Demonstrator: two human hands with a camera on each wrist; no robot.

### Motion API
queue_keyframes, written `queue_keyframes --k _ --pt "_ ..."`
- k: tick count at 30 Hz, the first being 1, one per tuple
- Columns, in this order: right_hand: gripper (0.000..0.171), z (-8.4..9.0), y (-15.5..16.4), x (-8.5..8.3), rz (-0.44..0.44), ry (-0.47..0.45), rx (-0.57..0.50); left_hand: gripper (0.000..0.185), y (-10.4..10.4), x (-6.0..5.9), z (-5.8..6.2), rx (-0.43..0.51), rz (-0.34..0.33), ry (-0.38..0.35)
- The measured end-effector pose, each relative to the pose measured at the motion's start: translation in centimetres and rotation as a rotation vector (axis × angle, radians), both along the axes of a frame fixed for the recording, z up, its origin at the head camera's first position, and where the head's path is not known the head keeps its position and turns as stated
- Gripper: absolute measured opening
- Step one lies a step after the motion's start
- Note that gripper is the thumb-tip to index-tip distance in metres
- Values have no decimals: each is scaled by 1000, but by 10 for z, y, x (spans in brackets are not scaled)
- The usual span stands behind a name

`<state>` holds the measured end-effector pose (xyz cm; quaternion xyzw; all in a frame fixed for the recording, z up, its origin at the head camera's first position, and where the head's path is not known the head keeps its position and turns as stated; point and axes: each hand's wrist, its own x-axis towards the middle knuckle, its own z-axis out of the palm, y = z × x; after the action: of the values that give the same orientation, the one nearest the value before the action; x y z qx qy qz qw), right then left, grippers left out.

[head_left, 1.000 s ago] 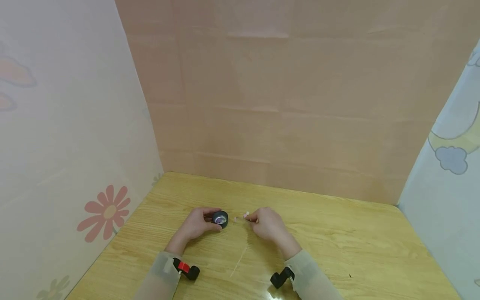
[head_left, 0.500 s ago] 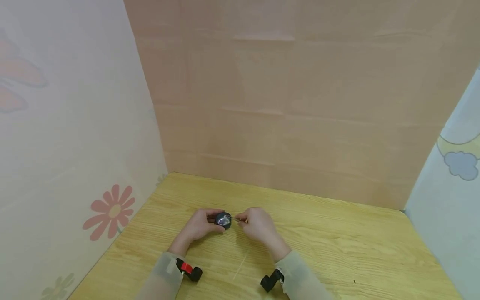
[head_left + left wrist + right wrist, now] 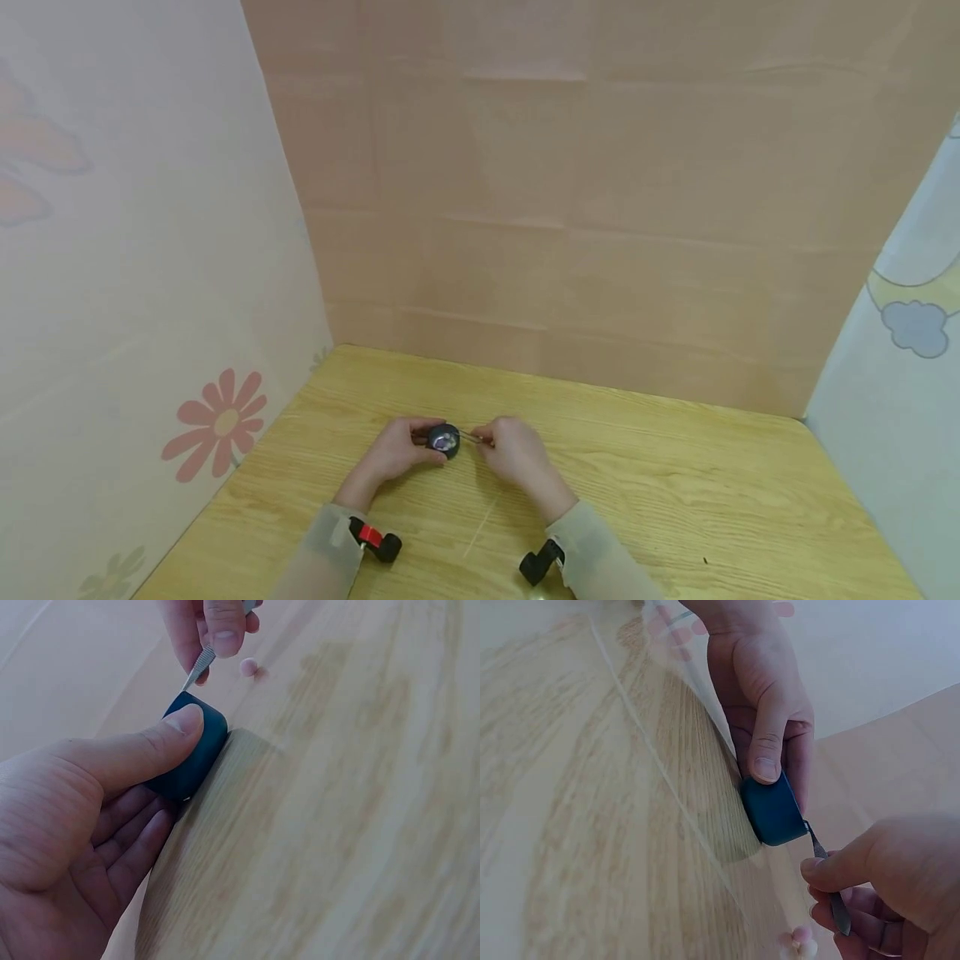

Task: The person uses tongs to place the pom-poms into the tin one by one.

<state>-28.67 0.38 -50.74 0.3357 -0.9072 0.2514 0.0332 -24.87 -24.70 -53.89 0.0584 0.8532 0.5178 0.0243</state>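
A small round dark blue pot [image 3: 444, 441] with a shiny, glinting inside is held by my left hand [image 3: 393, 450], thumb on one side and fingers on the other. In the left wrist view the thumb lies on the wall of the pot [image 3: 196, 754], which is tilted at the table surface. My right hand [image 3: 517, 454] pinches metal tweezers [image 3: 821, 855] with a ridged grip. Their tips meet the rim of the pot on the side facing my right hand. Whether the tips hold anything is too small to tell. What lies inside the pot is unclear.
Small pink and white balls [image 3: 802, 941] lie near my right hand; one pink ball [image 3: 249, 667] shows in the left wrist view. The wood-grain table [image 3: 637, 492] carries a tiny dark speck [image 3: 705, 561]. A brown sheet [image 3: 562, 208] stands behind, with patterned walls at both sides.
My right hand has moved left, bringing the tweezers from beside the pot to its rim. The pot has tilted slightly in my left hand. The head view has shifted a little.
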Motion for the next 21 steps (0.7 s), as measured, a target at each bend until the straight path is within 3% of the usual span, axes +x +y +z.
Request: queue_keyframes --k 21 --pt "19 5 11 -5 -59 -47 -31 60 1 2 0 -26 17 -1"
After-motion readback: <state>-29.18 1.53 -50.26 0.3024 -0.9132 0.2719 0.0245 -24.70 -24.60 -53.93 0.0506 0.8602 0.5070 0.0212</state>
